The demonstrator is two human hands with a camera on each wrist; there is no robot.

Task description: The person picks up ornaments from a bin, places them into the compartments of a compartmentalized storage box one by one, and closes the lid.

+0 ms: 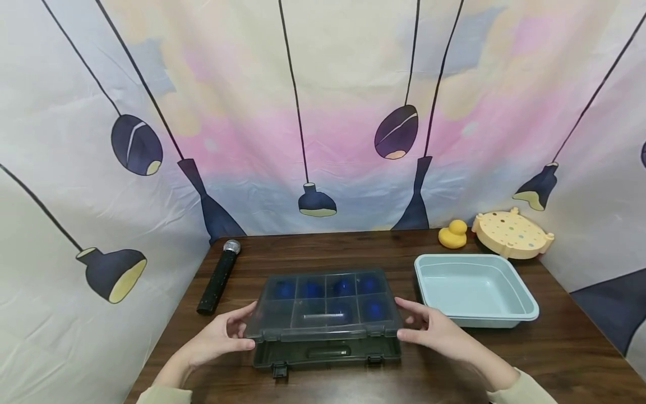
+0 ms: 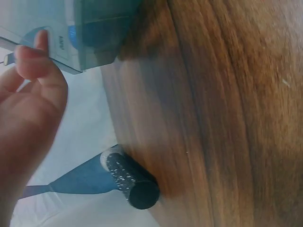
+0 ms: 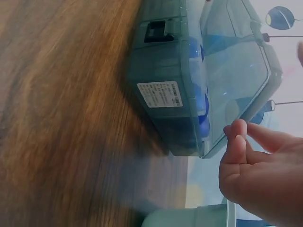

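Note:
A translucent grey compartment box sits at the table's front middle, its lid raised partway at the front. Blue round objects show through the lid in several compartments. My left hand holds the lid's left edge, thumb at the front corner. Opposite it, my right hand grips the lid's right edge; the right wrist view shows its fingertips at the rim. Both front latches, such as the left one, hang undone. A white label is stuck on the box's wall.
A black microphone lies to the left of the box. On the right stands a pale blue tray, close to my right hand. Behind it are a yellow rubber duck and a spotted cream-coloured toy. A printed cloth hangs behind the table.

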